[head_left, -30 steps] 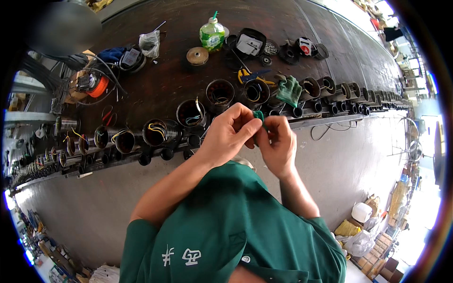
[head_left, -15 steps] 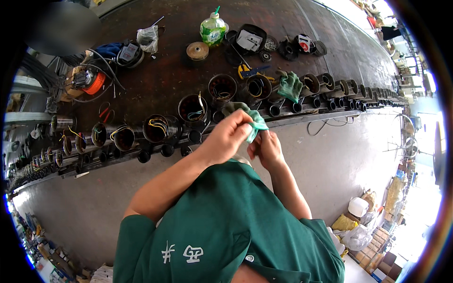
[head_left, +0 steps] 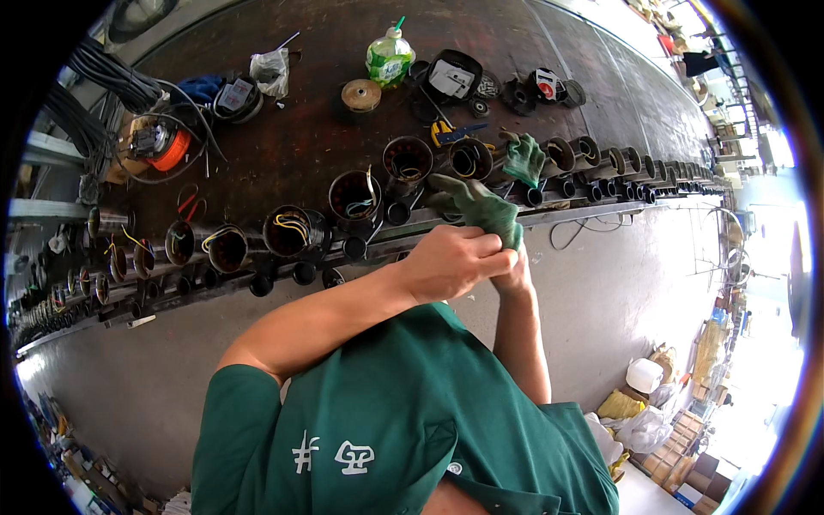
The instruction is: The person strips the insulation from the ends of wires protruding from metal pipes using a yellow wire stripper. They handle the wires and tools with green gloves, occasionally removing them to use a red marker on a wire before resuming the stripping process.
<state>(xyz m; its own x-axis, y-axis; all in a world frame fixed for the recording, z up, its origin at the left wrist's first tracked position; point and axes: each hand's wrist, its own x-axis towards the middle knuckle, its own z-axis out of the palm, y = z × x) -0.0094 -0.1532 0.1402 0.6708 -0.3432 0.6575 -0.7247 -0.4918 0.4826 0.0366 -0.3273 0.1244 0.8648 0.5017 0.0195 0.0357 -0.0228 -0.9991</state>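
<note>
A green work glove (head_left: pixel 486 211) is held up over the near edge of the workbench, its fingers pointing away to the upper left. My left hand (head_left: pixel 455 264) is closed, its fingers pinching the glove's cuff. Behind it, my right hand (head_left: pixel 513 280) reaches up into the cuff; its fingers are hidden by the glove and the left hand. A second green glove (head_left: pixel 524 161) lies over the metal cylinders just beyond. Close by stand open cylinders with wires inside, among them one cylinder (head_left: pixel 407 160) to the left of the held glove.
Metal cylinders line the dark workbench (head_left: pixel 283 146) along its near edge. Farther back are a green-labelled bottle (head_left: pixel 390 60), a black tray (head_left: pixel 455 75), a yellow-and-blue tool (head_left: pixel 448 133), a round brownish part (head_left: pixel 360 95) and an orange reel (head_left: pixel 170 151). Bags and cartons (head_left: pixel 675 455) sit at right.
The glove has shifted right and now stretches out more fully, with the right hand up in its cuff. My left hand has moved right and slightly down, still gripping it.
</note>
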